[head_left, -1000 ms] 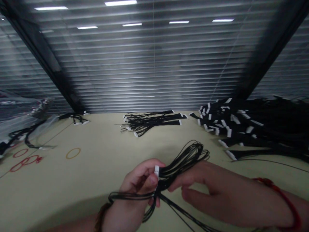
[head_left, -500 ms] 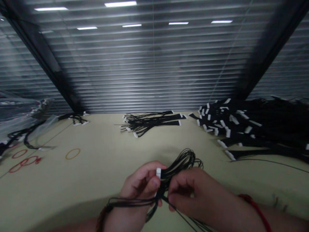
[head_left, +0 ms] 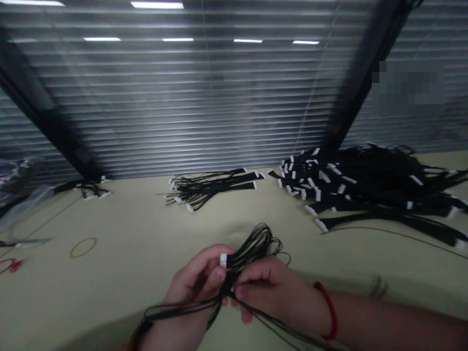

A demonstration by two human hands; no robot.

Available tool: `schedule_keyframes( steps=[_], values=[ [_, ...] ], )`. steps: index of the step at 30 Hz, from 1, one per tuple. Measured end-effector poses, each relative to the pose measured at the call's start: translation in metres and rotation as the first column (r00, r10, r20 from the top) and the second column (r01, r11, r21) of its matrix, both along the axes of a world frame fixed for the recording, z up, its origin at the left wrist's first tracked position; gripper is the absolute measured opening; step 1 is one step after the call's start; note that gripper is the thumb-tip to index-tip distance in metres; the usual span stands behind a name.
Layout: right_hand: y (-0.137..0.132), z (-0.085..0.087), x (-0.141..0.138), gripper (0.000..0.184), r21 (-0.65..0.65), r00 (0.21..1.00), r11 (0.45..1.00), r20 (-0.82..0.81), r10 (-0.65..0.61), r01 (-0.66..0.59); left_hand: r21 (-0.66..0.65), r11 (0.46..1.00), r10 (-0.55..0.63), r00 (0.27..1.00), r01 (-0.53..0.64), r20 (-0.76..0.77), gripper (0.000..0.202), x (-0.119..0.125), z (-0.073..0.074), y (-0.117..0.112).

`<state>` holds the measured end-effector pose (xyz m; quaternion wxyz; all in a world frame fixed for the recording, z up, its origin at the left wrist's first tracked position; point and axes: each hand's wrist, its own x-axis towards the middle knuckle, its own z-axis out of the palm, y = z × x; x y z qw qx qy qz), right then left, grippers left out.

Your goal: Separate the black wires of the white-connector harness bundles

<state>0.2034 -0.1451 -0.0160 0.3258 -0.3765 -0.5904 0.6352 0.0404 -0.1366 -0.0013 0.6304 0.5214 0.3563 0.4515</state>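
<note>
My left hand point(head_left: 199, 282) is closed on a bundle of thin black wires point(head_left: 256, 243), with a white connector point(head_left: 223, 260) showing between its thumb and index finger. The wires loop up and away above both hands, while loose lengths trail down to the left across my wrist and to the lower right. My right hand point(head_left: 268, 290) pinches the same wire bundle just right of the left thumb. Its fingertips partly hide the spot where the wires come together.
At the back centre lies a small group of black wire harnesses point(head_left: 215, 187). A large heap of them point(head_left: 358, 180) with white connectors fills the right back. On the left are a yellow rubber band point(head_left: 83, 247), red bands point(head_left: 12, 264) and clear plastic bags point(head_left: 25, 209). Window blinds point(head_left: 204, 107) stand behind.
The view has turned to the right, so everything sits further left in the picture. Both hands keep hold of the wire bundle in nearly the same pose.
</note>
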Motion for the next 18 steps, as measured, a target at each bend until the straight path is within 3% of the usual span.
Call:
schedule_keyframes(
  steps=[6,10,18],
  values=[
    [0.0,-0.006,0.001,0.027,0.066,1.0,0.998,0.025,-0.009,0.007,0.035,0.999,0.002,1.0,-0.002,-0.005,0.021,0.0,-0.002,-0.001],
    [0.0,-0.007,0.002,0.034,0.14,0.991,0.988,0.103,-0.082,0.067,0.031,0.999,-0.01,1.0,0.011,-0.025,0.023,-0.001,-0.004,0.001],
    [-0.004,0.006,0.006,0.028,0.416,0.923,0.906,0.317,-0.22,0.073,-0.009,1.0,0.001,0.998,-0.001,-0.066,0.028,-0.001,0.001,0.002]
  ],
)
